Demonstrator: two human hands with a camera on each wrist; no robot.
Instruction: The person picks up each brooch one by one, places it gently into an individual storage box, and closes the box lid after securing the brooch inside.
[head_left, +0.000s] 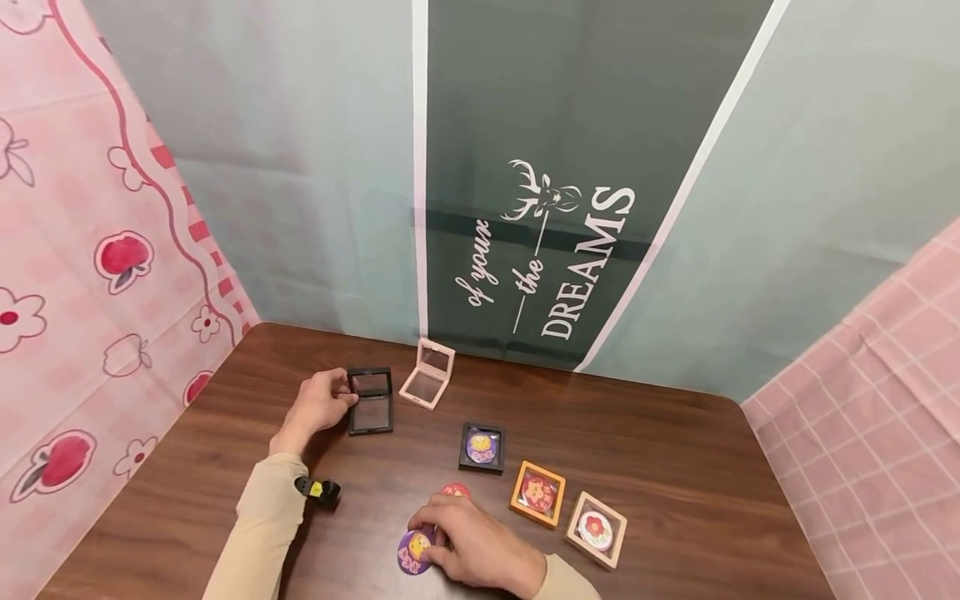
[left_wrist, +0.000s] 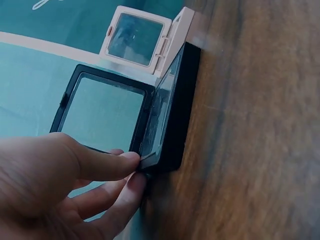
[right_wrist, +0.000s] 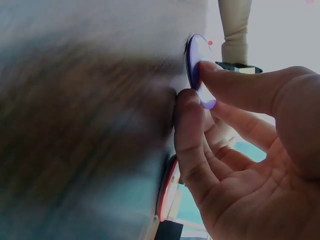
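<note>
On the far left of the table my left hand grips the side of an open black display case near its hinge. The left wrist view shows thumb and fingertips pinching the corner of this black case, its clear windows spread apart. Near the front edge my right hand pinches a round purple badge bearing a yellow figure. In the right wrist view the thumb lies on the face of the purple badge, with a finger at its edge. A red round badge lies just beyond that hand, partly covered.
An open pale pink case stands at the back beside the black one. To the right sit a black case with a purple badge, an orange case and a light wooden-coloured case. Printed cloth hangs behind the table.
</note>
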